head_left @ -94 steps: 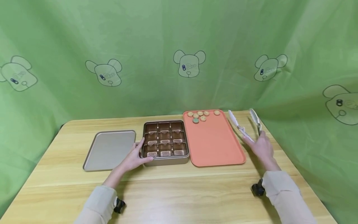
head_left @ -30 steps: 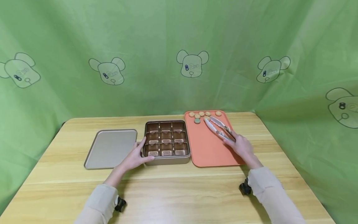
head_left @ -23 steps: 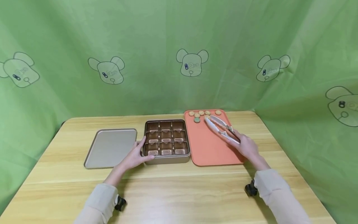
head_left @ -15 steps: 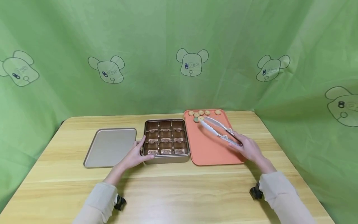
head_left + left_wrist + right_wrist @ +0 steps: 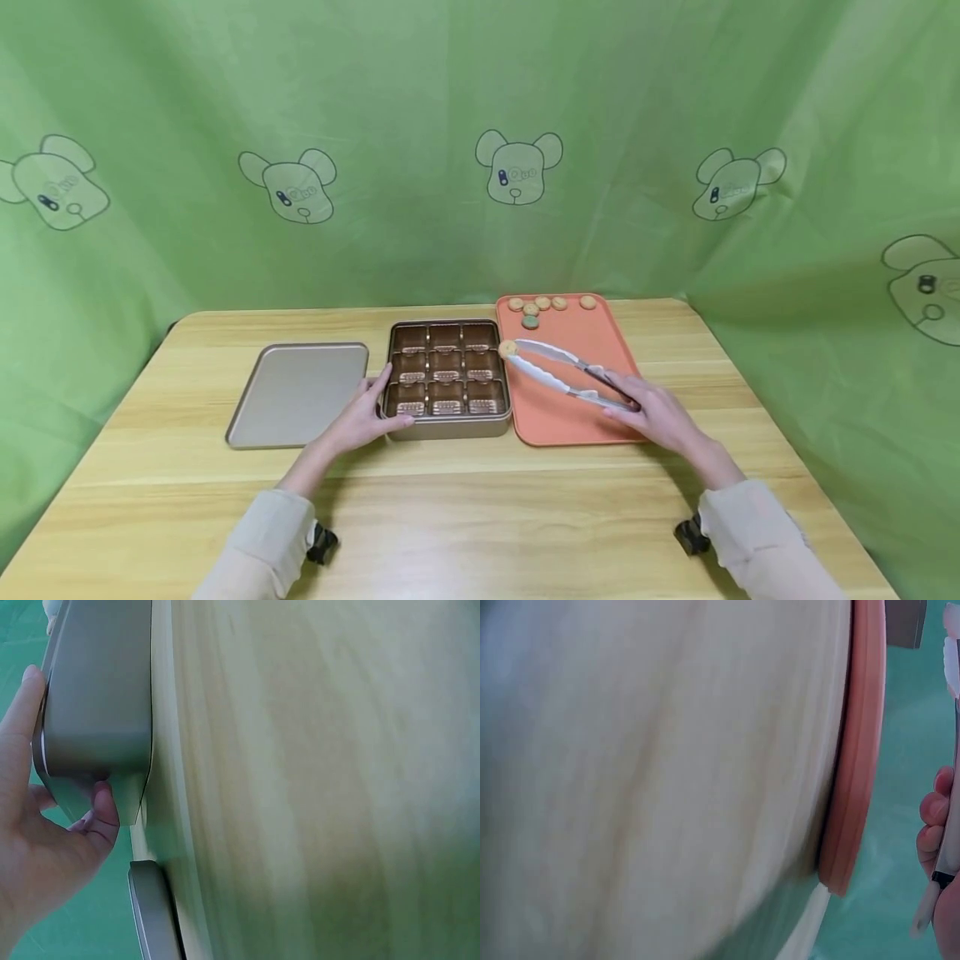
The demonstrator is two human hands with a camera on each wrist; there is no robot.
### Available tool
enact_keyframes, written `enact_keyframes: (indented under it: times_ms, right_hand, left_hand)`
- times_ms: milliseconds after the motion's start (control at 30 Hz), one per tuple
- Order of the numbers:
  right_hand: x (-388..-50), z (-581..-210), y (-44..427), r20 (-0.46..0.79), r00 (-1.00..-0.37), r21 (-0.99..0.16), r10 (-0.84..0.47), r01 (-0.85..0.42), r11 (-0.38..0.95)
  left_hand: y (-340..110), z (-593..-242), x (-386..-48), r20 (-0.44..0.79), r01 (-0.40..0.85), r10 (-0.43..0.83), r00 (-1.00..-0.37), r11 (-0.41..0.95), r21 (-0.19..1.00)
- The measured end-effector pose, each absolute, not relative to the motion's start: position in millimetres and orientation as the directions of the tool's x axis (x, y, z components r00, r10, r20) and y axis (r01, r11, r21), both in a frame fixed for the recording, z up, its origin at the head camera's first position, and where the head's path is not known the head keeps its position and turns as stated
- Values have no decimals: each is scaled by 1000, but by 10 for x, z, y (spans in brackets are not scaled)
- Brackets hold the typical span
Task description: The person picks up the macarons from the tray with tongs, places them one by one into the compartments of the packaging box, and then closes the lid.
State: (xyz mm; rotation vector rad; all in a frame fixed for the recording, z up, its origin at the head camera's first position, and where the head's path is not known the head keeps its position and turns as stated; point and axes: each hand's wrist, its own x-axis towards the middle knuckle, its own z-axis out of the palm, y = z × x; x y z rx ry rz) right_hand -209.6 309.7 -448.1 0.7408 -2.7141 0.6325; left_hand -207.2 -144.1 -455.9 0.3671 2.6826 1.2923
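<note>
Cookie [image 5: 508, 349] in the tongs [image 5: 538, 375], right by the brown box [image 5: 447, 429]
Right hand [image 5: 660, 412] has its fingers curled round the tongs, cookie pinched between the tips, about where the orange tray [image 5: 570, 421] meets the box. Left hand [image 5: 360, 421] is spread pretty wide, thumb and fingers gripping the box's near-left corner.

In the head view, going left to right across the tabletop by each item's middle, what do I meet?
Flat square lid, left hand, nine-compartment box, biscuit in the tongs' tips, white-tipped tongs, right hand.
</note>
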Motion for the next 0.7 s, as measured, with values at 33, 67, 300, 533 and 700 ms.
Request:
enact_keyframes:
  times_ms: [33, 67, 300, 533, 700]
  right_hand:
    - [-2084, -4475, 3088, 353, -833, -338, -427, -539, 771]
    - [-2072, -4467, 3080, 356, -826, -333, -438, -550, 766]
    - [-2005, -4399, 3042, 363, -793, -340, -489, -601, 723]
    - [-1937, -4371, 3022, 366, -754, -305, -546, -651, 694]
    - [-1913, -4351, 3014, 334, -762, -318, -555, -646, 694]
  left_hand:
    - [-1440, -4560, -2071, -20, 159, 280, -960, 600, 784]
    - [-1440, -4559, -2070, -20, 158, 279, -960, 600, 784]
    - [-1445, -4566, -2073, -11, 164, 283, -959, 585, 794]
    - [-1446, -4567, -2071, -19, 158, 282, -959, 590, 792]
    - [-1448, -4557, -2072, -22, 156, 285, -958, 588, 793]
